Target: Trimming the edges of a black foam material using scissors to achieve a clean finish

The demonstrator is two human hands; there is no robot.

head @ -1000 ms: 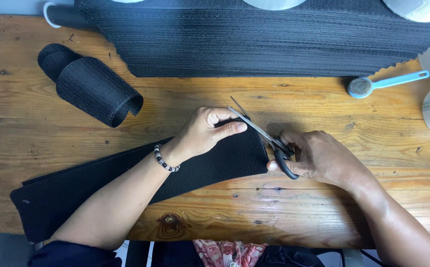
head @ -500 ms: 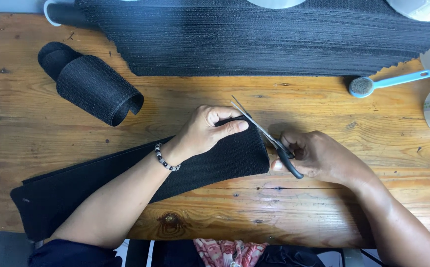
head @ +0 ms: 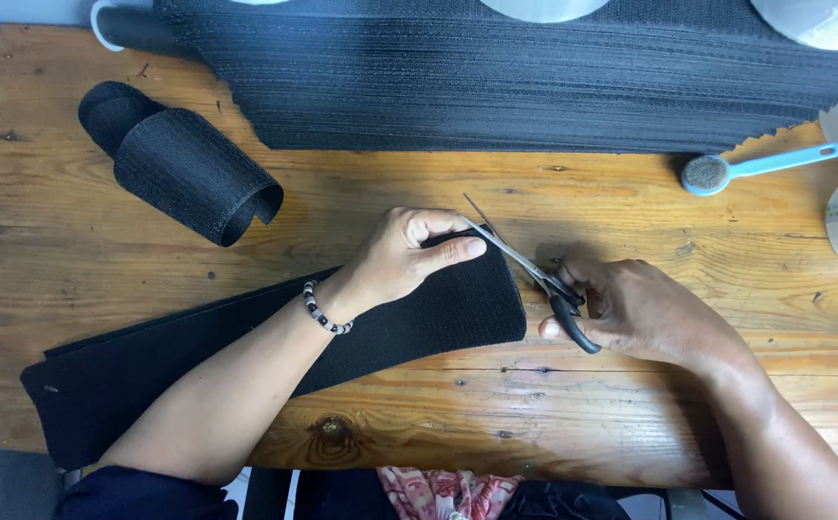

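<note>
A black strip [head: 245,351] lies slantwise along the table's [head: 534,414] near edge, its cut end at the middle. The left hand [head: 401,255] arches over that end, thumb and fingers pinching its far corner (a beaded bracelet [head: 323,310] on the wrist). The right hand [head: 645,310] curls shut around the black handles of one pair of scissors [head: 532,274], blades slightly parted at the strip's end. One rolled strip [head: 183,166] sits toward the far left corner, one stack of black fabric [head: 534,77] along the far edge, one blue-handled brush [head: 751,167] at the right.
</note>
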